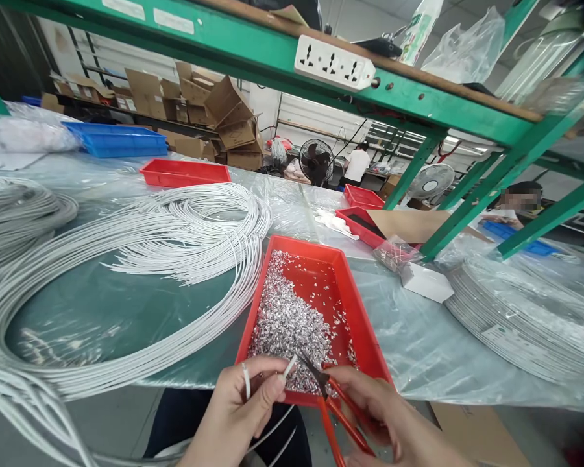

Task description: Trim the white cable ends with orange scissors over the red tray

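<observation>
Head view is showing me pinching a white cable (pixel 291 366) near its end between closed left fingers (pixel 267 393), over the near edge of a red tray (pixel 364 314) holding silver bits (pixel 292 318), while my right fingers (pixel 357 381) are gripping red-handled cutters (pixel 338 397), handles parted. I am apparently working on that cable end, blades lying close by, contact unclear. Next, I am judging, the move is calling for a steady pinch and careful blade alignment.
</observation>
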